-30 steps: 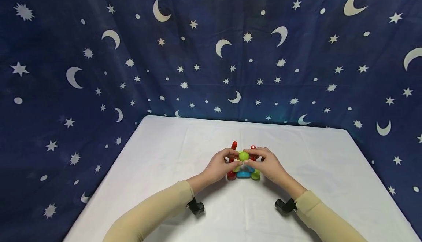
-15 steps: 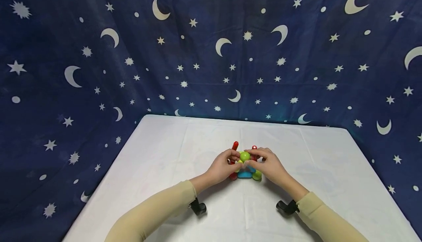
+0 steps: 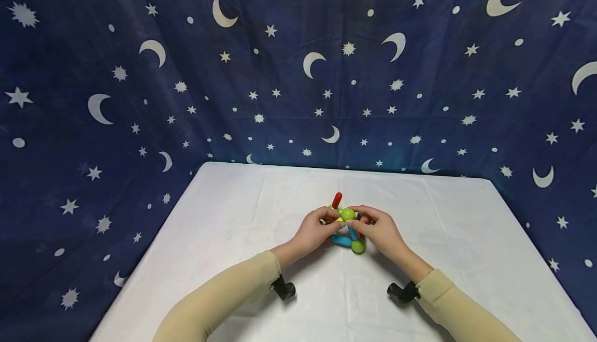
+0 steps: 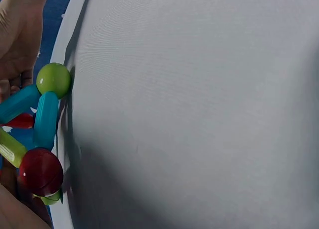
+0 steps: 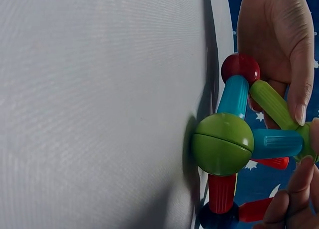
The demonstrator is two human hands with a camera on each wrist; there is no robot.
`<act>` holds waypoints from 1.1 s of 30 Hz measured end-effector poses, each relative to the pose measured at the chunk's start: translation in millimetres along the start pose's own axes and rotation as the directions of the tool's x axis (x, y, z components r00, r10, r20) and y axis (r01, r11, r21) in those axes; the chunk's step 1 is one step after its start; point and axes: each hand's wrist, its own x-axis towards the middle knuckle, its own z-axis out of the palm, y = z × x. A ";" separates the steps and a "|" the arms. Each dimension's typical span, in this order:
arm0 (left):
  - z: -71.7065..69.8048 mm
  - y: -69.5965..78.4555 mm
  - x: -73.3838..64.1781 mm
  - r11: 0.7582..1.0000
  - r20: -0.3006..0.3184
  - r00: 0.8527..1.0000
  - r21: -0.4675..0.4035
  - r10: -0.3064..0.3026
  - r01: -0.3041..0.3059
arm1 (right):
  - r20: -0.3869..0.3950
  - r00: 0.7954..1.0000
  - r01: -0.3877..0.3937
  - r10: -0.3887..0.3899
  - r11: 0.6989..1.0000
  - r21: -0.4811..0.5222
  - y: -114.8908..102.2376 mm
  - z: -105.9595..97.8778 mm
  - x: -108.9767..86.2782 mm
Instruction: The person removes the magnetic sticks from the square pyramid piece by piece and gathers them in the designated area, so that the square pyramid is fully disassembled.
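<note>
A construction of toy magnetic rods and balls stands on the table between my hands. Its top green ball (image 3: 347, 214) is pinched by my right hand (image 3: 383, 230), thumb below and fingers above. My left hand (image 3: 313, 232) grips a lime-green rod (image 5: 271, 102) near that ball, its thumb lying on the rod's end. Blue rods (image 3: 342, 240) join a lower green ball (image 3: 358, 246) to the rest. A red ball (image 4: 41, 171) shows in the left wrist view, and a dark blue ball (image 5: 219, 216) in the right wrist view. The left fingers' far side is hidden.
A red rod (image 3: 337, 200) sticks up at the back of the construction. White cloth covers the table (image 3: 261, 197). A dark blue curtain (image 3: 280, 93) with moons and stars hangs behind and to the left. Black cameras (image 3: 402, 293) are strapped to both wrists.
The construction has turned, bringing the lower green ball slightly left and hiding the lower red ball in the head view. The top green ball has risen a little. Both hands keep their hold.
</note>
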 end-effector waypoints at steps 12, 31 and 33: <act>-8.5 -2.7 8.7 0.999 -0.012 1.000 0.046 -0.004 0.005 | -0.022 1.000 -0.004 0.004 1.000 0.013 -1.5 0.9 2.1; -26.8 -7.6 5.1 0.983 0.002 0.999 0.179 0.032 -0.032 | 0.008 0.999 0.033 -0.032 0.997 -0.070 3.8 -22.7 -6.6; -27.1 -6.4 2.8 0.977 -0.016 0.999 0.209 0.039 -0.035 | 0.019 0.999 0.050 -0.049 0.995 -0.087 4.3 -26.4 -9.5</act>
